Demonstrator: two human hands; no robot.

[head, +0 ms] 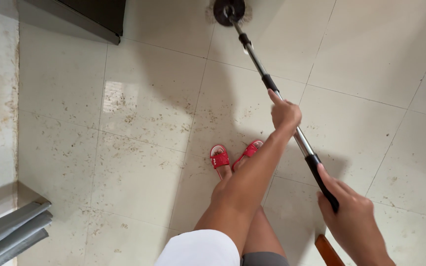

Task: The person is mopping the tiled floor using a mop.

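Red sandals (232, 156) on speckled floor tiles (139, 148), grey slats (11, 231) bottom-left, dark cabinet (94, 15) top-left.

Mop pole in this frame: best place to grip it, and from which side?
Grip the mop pole at two places: the black sleeve at its near end, where the right hand wraps it, and the bare metal mid-shaft, where the left hand closes. Come from above, fingers curling round. The pole slants down and away to the mop head on the floor, so spaced grips likely steer it best.

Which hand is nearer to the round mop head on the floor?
Left. The left hand grips the mop pole midway, closer to the mop head. The right hand holds the black end grip, farthest away.
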